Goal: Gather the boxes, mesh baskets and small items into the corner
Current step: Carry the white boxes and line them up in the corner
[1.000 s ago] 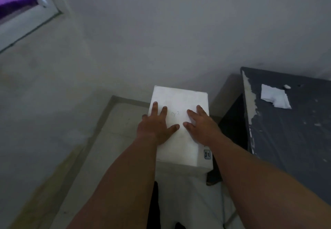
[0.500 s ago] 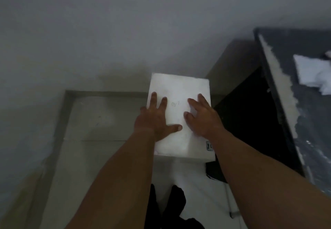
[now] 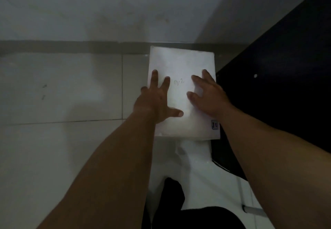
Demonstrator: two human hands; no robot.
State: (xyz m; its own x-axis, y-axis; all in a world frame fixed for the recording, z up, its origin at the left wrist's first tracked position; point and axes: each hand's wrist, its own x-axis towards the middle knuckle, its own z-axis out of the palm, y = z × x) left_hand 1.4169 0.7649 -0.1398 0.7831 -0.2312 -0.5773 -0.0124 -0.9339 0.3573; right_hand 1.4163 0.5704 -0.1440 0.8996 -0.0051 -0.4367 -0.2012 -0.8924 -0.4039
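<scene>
Far against the wall (image 3: 107, 5), box (image 3: 180, 64) sits on the floor (image 3: 62, 89), white, long axis running near to far. Far edge is at the skirting (image 3: 71, 47); touching or just short, cannot tell. Right side is just beside a dark panel (image 3: 277, 85). Pen mark (image 3: 179, 82) on the top (image 3: 180, 99), small label (image 3: 215, 125) at the near right corner.

Step in hand, my read: seat the box into the corner. Looks nearly done for this box. To do it well: push low with both palms even, so it slides on the tile and does not tip or skew. Aim far and slightly right until the far edge meets the skirting and the right side meets the panel. Top looks like light foam or card, so press lightly. Mind the right fingers beside the panel, pinch risk. Lift off straight up so the box is not dragged back.

Left grip (image 3: 155, 103): wide, fingers straight and spread, palm down on the left part of the top, thumb stretched toward the middle, outer fingers over the left edge. Holds nothing, only presses. Right grip (image 3: 209, 98): wide too, fingers spread and slightly bent, resting on the right part of the top by its right edge. No pinch, no wrap. Mark lies between the two.

No baskets or small items in view.
</scene>
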